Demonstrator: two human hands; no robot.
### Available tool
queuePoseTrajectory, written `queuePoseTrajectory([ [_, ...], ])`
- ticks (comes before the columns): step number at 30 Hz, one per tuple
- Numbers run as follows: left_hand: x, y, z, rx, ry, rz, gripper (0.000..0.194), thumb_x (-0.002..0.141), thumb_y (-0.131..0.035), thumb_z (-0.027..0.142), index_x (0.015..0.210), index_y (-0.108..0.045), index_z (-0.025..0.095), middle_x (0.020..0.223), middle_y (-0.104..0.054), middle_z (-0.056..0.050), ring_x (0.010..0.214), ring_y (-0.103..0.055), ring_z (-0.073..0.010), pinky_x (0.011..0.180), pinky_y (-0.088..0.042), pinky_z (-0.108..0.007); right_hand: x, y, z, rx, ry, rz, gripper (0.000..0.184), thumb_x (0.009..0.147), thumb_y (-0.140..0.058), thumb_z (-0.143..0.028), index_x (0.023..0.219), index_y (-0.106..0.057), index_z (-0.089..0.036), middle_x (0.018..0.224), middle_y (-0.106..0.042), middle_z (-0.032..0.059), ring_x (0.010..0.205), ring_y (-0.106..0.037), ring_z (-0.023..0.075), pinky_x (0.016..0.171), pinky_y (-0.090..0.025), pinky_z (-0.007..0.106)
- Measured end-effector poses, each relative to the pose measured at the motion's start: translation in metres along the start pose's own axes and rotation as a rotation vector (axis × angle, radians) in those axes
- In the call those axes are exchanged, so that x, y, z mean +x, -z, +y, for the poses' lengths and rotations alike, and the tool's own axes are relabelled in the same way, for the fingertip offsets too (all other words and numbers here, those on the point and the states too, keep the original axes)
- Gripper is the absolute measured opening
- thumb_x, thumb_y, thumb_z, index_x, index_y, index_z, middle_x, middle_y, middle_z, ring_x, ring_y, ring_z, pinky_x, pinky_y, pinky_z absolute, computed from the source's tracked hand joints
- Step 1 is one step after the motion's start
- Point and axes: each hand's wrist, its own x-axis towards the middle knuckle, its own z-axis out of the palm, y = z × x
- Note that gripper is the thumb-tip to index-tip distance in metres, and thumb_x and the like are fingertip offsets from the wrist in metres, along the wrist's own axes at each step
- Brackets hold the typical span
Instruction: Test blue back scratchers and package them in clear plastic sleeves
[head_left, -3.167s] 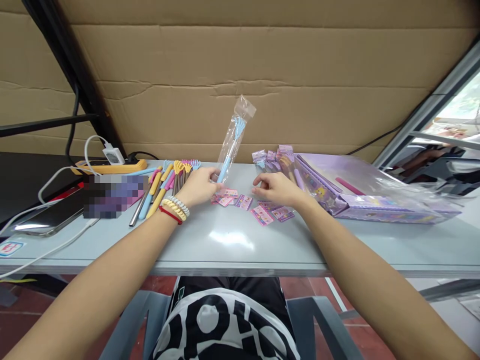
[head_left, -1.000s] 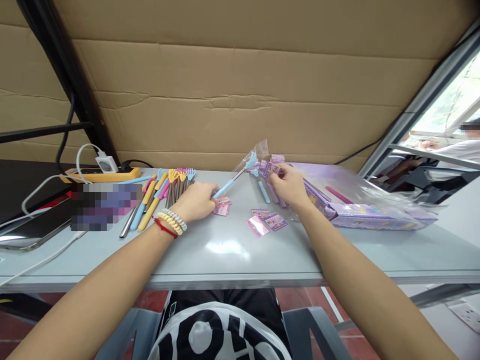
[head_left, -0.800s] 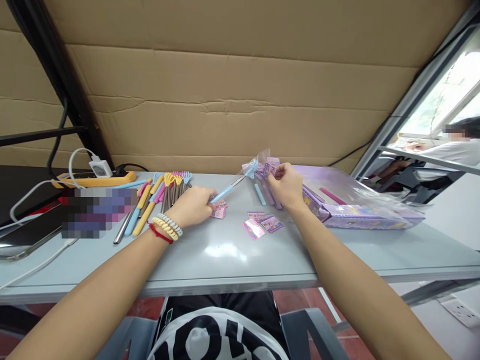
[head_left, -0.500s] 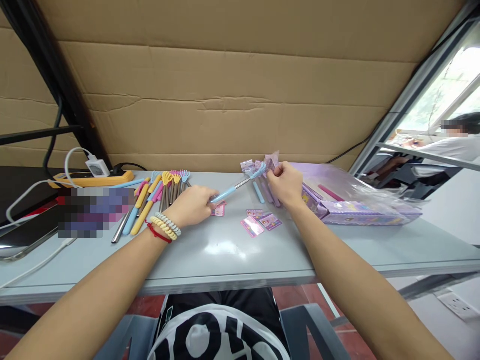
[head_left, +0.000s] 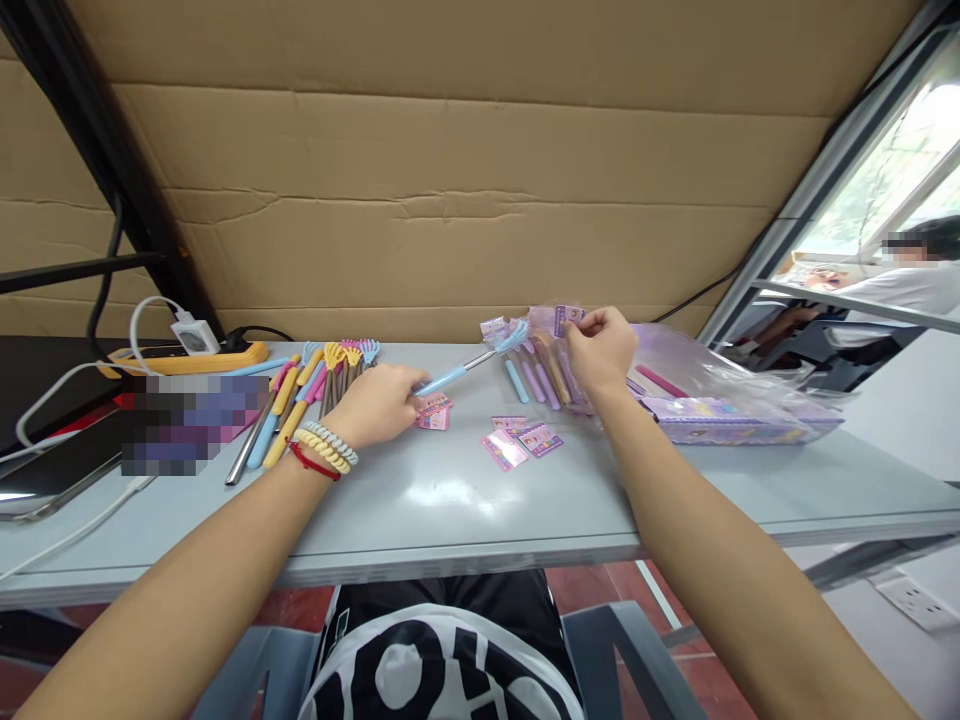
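Observation:
My left hand [head_left: 381, 402] is closed around the handle of a light blue back scratcher [head_left: 448, 380] with a metal shaft. Its claw head points right, beside several back scratchers in clear wrappers [head_left: 546, 376]. Between the fingertips of my right hand [head_left: 602, 348] is the purple-labelled top of a clear plastic packet [head_left: 568, 318]; how much of the packet lies behind the hand is hidden. Small pink cards [head_left: 433, 416] lie under the left fingers. More purple cards [head_left: 540, 440] lie on the table in front of the wrapped ones.
A pile of unwrapped back scratchers [head_left: 294, 410] lies left of my left hand. On the right sits a purple box [head_left: 742, 422] with clear plastic over it. A yellow power strip [head_left: 150, 362], cables and a phone [head_left: 60, 460] occupy the left end. Cardboard [head_left: 480, 150] stands behind.
My right hand has moved right and slightly up, drawing the labelled packet top away from the blue claw head. My left hand has shifted slightly left with the back scratcher.

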Motion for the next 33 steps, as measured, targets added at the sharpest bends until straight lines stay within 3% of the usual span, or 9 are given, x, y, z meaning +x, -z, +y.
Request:
queuePoseTrajectory([
  [6, 0.0023, -0.0008, 0.0002, -0.142, 0.154, 0.066, 0.029, 0.078, -0.052, 0.022, 0.100, -0.071, 0.019, 0.085, -0.072, -0.004, 0.079, -0.064, -0.0205, 0.068, -0.043, -0.029, 0.0039, -0.0009, 0.0077, 0.052, 0.001, 0.011, 0.032, 0.070, -0.067, -0.016, 0.101, -0.058, -0.015, 0.074, -0.063, 0.0008, 0.069, -0.059, 0.0169, 0.070, -0.040, 0.028],
  [10, 0.0031, -0.0009, 0.0007, -0.186, 0.222, 0.088, 0.029, 0.079, -0.054, 0.024, 0.103, -0.071, 0.018, 0.087, -0.073, -0.004, 0.081, -0.065, -0.0204, 0.069, -0.045, -0.029, 0.0049, -0.0029, 0.0101, -0.007, 0.038, -0.059, 0.013, 0.075, -0.061, -0.019, 0.088, -0.064, -0.015, 0.081, -0.066, 0.0045, 0.074, -0.061, 0.0186, 0.071, -0.041, 0.029],
  [17, 0.0024, 0.0006, 0.0010, -0.153, 0.240, 0.146, 0.029, 0.079, -0.054, 0.022, 0.103, -0.071, 0.019, 0.083, -0.072, -0.003, 0.080, -0.065, -0.0204, 0.072, -0.046, -0.030, 0.0067, -0.0011, 0.0088, -0.117, -0.012, -0.046, 0.011, 0.072, -0.067, -0.023, 0.080, -0.064, -0.015, 0.076, -0.066, 0.0046, 0.073, -0.060, 0.0202, 0.072, -0.041, 0.031],
  [26, 0.0019, -0.0002, 0.0009, -0.164, 0.236, 0.213, 0.025, 0.079, -0.055, 0.021, 0.099, -0.071, 0.019, 0.078, -0.071, -0.002, 0.076, -0.064, -0.0192, 0.069, -0.044, -0.030, 0.0069, 0.0003, 0.0071, -0.032, -0.086, -0.069, 0.021, 0.060, -0.076, -0.026, 0.070, -0.062, -0.015, 0.066, -0.062, 0.0014, 0.063, -0.057, 0.0170, 0.070, -0.042, 0.030],
  [33, 0.0017, 0.0015, 0.0017, -0.172, 0.250, 0.210, 0.027, 0.080, -0.054, 0.022, 0.102, -0.071, 0.019, 0.089, -0.072, -0.004, 0.085, -0.064, -0.0213, 0.076, -0.047, -0.032, 0.0037, 0.0017, 0.0025, 0.109, -0.076, -0.128, 0.029, 0.052, -0.077, -0.023, 0.072, -0.058, -0.014, 0.063, -0.058, -0.0014, 0.059, -0.053, 0.0137, 0.061, -0.040, 0.026],
])
